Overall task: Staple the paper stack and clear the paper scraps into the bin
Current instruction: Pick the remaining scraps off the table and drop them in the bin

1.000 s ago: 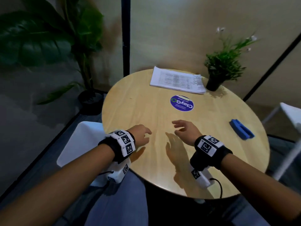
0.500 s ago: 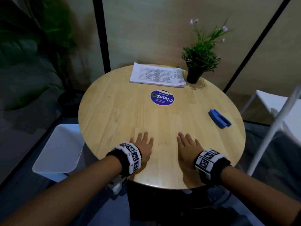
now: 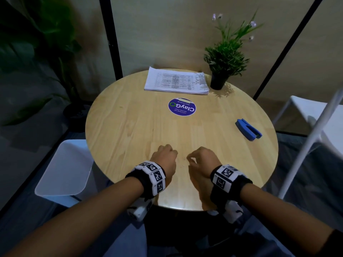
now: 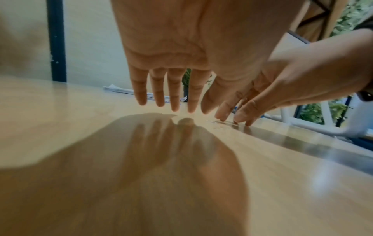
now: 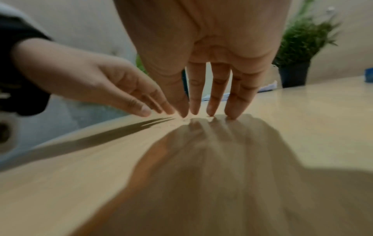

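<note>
A white printed paper stack lies at the far side of the round wooden table. A blue stapler rests at the right, far from both hands. My left hand and right hand are side by side near the front edge, arched with fingers pointing down at the table. In the left wrist view the left fingers are straight, tips at the surface. In the right wrist view the right fingers touch the wood. A few tiny pale specks lie between the hands. Neither hand holds anything.
A potted plant stands just right of the paper stack. A round purple sticker marks the table's middle. White chairs sit at the left and right. A large leafy plant fills the far left corner.
Half a second ago both hands lay flat on the table. Now they are arched up onto their fingertips and drawn closer together. The head view has shifted slightly.
</note>
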